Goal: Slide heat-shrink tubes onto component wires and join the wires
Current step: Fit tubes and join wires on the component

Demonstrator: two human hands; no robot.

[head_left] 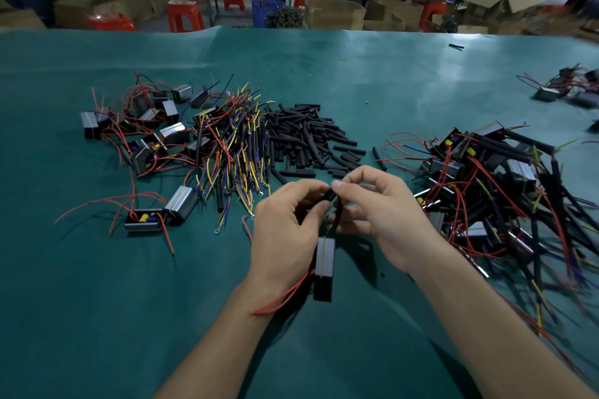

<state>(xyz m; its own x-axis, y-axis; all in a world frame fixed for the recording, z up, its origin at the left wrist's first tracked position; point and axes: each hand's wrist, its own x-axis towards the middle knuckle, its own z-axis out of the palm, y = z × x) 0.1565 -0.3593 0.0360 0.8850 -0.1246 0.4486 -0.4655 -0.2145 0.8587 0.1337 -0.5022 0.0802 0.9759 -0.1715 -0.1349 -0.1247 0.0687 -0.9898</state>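
Note:
Above the green table [324,74], both my hands meet on one small black box component [324,266] that hangs below them. My left hand [285,223] pinches a black heat-shrink tube [329,196] at its upper end. My right hand [382,214] pinches the same tube and the wires under it with thumb and forefinger. A red wire [282,298] from the component trails down past my left wrist. Loose black tubes [311,139] lie heaped just beyond my hands.
A bundle of coloured wires [233,152] and several bare box components [152,129] lie at the left. A pile of components with tubes on their wires [496,185] fills the right. People, red stools [184,14] and cardboard boxes stand beyond the table's far edge.

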